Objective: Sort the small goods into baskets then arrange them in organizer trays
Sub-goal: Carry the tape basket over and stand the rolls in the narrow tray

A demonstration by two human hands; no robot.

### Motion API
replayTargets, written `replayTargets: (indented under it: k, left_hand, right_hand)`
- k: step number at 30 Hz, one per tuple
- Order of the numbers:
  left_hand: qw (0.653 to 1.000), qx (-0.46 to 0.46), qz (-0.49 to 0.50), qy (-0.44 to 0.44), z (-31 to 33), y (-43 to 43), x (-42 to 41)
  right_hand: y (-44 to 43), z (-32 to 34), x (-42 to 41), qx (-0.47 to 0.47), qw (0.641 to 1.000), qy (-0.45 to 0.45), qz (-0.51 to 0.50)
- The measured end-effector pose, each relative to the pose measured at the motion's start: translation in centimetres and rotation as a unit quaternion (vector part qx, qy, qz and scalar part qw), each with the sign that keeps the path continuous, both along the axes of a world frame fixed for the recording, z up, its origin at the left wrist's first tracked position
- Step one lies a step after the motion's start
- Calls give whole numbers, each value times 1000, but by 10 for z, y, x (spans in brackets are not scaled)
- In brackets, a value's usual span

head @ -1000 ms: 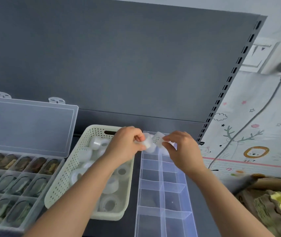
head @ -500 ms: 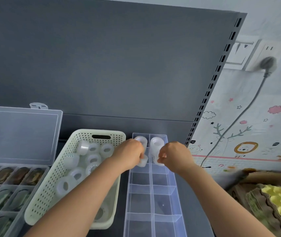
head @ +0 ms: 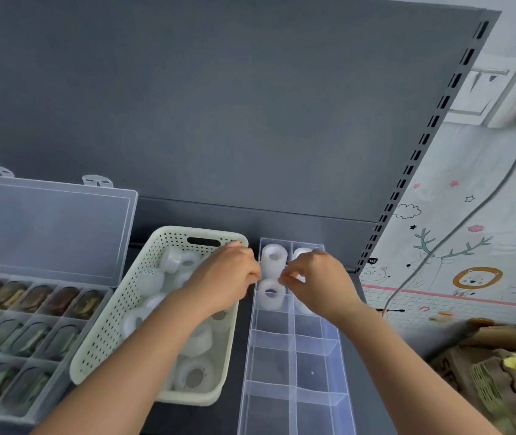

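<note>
A clear divided organizer tray [head: 294, 365] lies in the middle, next to a cream perforated basket [head: 109, 334] holding several white tape rolls [head: 192, 375]. One roll [head: 274, 258] sits in the tray's far left compartment and another [head: 270, 296] in the compartment behind it. A third roll [head: 301, 253] shows at the far right, partly hidden. My left hand [head: 228, 277] hovers at the tray's left edge, its bent fingertips touching the second roll's rim. My right hand [head: 316, 282] curls over the second right compartment, pinching a white roll that is mostly hidden.
At the left, an open lidded clear box [head: 30, 324] holds several dark brown-green packets. A grey shelf back panel [head: 219, 105] rises behind. A cardboard box with egg cartons [head: 501, 381] stands at the right, beside a wall with a plugged-in cable [head: 457, 227].
Both hands lowered their rolls from above the tray into its second row. The left roll now sits in its compartment, with the left fingers at its rim.
</note>
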State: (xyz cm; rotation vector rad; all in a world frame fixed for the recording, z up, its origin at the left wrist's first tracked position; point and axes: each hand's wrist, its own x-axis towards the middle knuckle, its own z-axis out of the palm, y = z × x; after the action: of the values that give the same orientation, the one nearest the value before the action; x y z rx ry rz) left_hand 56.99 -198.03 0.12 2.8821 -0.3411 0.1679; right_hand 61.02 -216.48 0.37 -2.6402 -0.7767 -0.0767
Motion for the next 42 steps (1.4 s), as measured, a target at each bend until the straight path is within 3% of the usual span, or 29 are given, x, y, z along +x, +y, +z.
replayTargets:
  k: [5, 10, 13, 19, 25, 31, 34, 38, 42]
  left_hand:
    - [991, 11, 131, 23, 16, 50, -48]
    - [962, 59, 221, 148, 19, 79, -92]
    - [951, 75, 240, 181, 13, 80, -109]
    - [946, 130, 278, 105, -3, 65, -113]
    - [956, 10, 294, -5, -11, 62, -109]
    - [936, -193, 275, -104, 7, 41, -86]
    - [930, -259, 238, -110, 11, 24, -67]
    - [951, -230, 149, -144, 13, -5, -36]
    - [979, -144, 49, -139, 1, -21, -7]
  right_hand:
    - [45, 7, -34, 60, 990, 15, 127]
    - [80, -1, -53, -49, 973, 7, 224]
    - [96, -7, -64, -124, 960, 8, 250]
    - [106, -13, -70, -155, 955, 23, 251]
    - [94, -14, -64, -9, 978, 46, 203]
    - [62, 2, -51, 131, 985, 11, 116]
    - [35, 11, -41, 141, 988, 0, 66]
    - [-3, 11, -25, 107, 994, -37, 4]
    - [-27, 2, -11, 28, 996, -79, -28]
